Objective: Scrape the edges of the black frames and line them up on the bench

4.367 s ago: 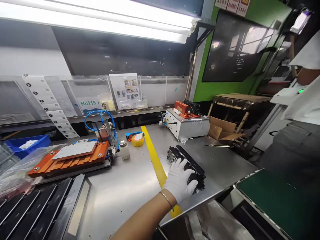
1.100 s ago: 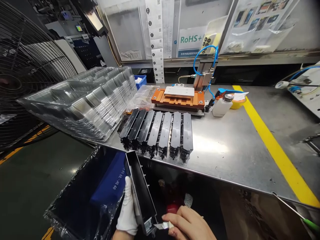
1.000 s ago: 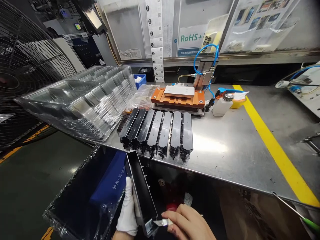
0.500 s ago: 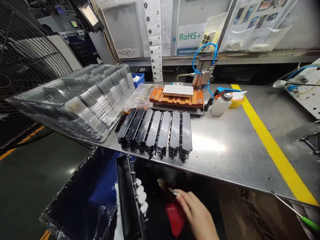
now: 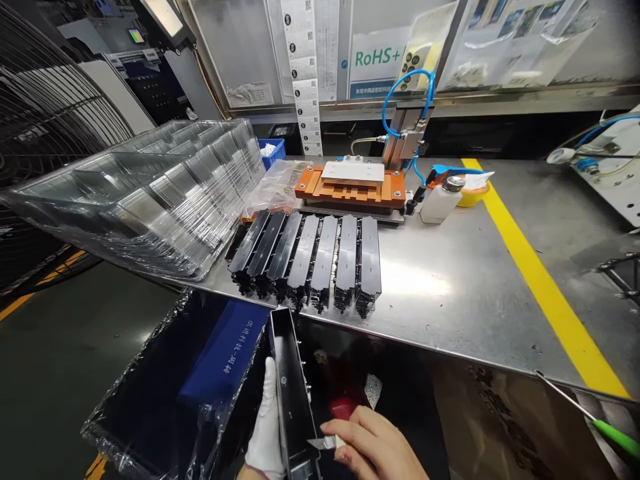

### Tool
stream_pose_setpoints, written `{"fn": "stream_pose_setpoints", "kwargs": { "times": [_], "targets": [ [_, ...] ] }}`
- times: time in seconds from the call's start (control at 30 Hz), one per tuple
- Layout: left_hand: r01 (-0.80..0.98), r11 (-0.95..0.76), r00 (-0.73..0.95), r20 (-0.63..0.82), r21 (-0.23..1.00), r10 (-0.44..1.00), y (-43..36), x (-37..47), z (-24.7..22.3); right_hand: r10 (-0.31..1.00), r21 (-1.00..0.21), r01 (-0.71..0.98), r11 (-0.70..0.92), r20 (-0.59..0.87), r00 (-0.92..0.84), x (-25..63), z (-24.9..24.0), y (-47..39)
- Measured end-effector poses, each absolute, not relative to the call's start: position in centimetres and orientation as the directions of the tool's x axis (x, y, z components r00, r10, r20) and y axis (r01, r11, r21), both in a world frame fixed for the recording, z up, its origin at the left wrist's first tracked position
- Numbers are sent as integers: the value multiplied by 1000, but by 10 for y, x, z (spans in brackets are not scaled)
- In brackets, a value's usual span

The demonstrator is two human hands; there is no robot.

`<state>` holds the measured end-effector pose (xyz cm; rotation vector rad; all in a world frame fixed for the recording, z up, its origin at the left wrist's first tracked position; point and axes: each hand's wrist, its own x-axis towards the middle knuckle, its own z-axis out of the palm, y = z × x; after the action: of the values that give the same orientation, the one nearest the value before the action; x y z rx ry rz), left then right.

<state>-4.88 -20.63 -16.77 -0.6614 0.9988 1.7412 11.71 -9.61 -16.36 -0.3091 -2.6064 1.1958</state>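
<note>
A long black plastic trough-shaped part (image 5: 293,380) is held beyond the table's front edge, its open side toward me. My left hand (image 5: 267,430), in a white glove, is closed on it, with the thumb along its left side and the other fingers hidden behind. My bare right hand (image 5: 377,443) pinches a small knife (image 5: 324,443). The short pointed blade lies at the part's right edge, near its lower end; whether it touches is unclear. Several similar black parts (image 5: 330,257) lie side by side in a row on the table.
Clear plastic trays (image 5: 200,200) are stacked at left beside a fan (image 5: 45,100). An orange fixture (image 5: 350,190) stands behind the row, with a white bottle (image 5: 442,200) to its right. A lined blue bin (image 5: 220,360) sits below the table. A green-handled screwdriver (image 5: 613,433) is at right.
The part has turned and shifted right, and my left fingertips have gone from its right side. My right hand has brought the blade down to the part's right edge.
</note>
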Motion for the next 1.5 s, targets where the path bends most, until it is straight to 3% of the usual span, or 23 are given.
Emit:
{"fn": "stream_pose_setpoints", "kwargs": {
  "times": [0.3,0.43,0.57,0.73,1.07,1.33,1.5],
  "targets": [
    [-937,-100,-334,-774,334,538,-219,-37,-178,380,-700,119,705,231,-896,106,-158,-79],
    [-966,48,-181,-797,254,576,-223,-37,-179,390,-655,133,744,264,-882,105,-157,-72],
    [-977,83,-110,-793,198,599,-219,-32,-174,465,-646,185,740,295,-835,106,-159,-68],
    [-985,73,-74,-767,155,638,-212,-28,-173,441,-728,155,668,220,-870,115,-165,-80],
    [-990,119,33,-703,73,710,-222,-23,-179,588,-687,303,660,221,-778,106,-178,-47],
    [-988,146,74,-678,49,732,-228,-25,-184,463,-692,204,692,210,-861,120,-169,-62],
    [-978,202,117,-678,47,726,-235,-26,-190,576,-760,318,567,90,-812,115,-184,-53]
  ]
}}
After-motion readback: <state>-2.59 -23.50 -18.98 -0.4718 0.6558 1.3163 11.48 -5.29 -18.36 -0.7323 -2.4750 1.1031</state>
